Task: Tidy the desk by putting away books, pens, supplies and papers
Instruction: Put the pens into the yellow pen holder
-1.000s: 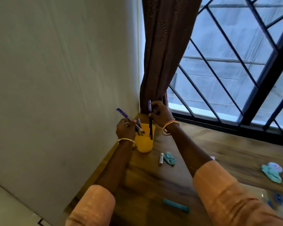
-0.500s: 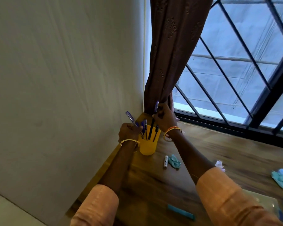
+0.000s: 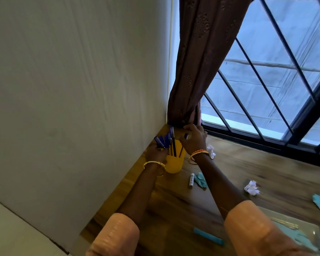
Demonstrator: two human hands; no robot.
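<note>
Fingers of the left hand [image 3: 156, 152] grip the yellow cup [image 3: 174, 162] — right hand [image 3: 195, 140] pinching a pen [image 3: 183, 145] among pens [image 3: 167, 141] upright inside

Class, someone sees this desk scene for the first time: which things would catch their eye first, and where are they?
Probably the yellow cup of blue pens in the desk's far corner by the wall, with the left hand gripping it and the right hand holding one pen over it. Next, the brown curtain hanging beside the barred window.
</note>
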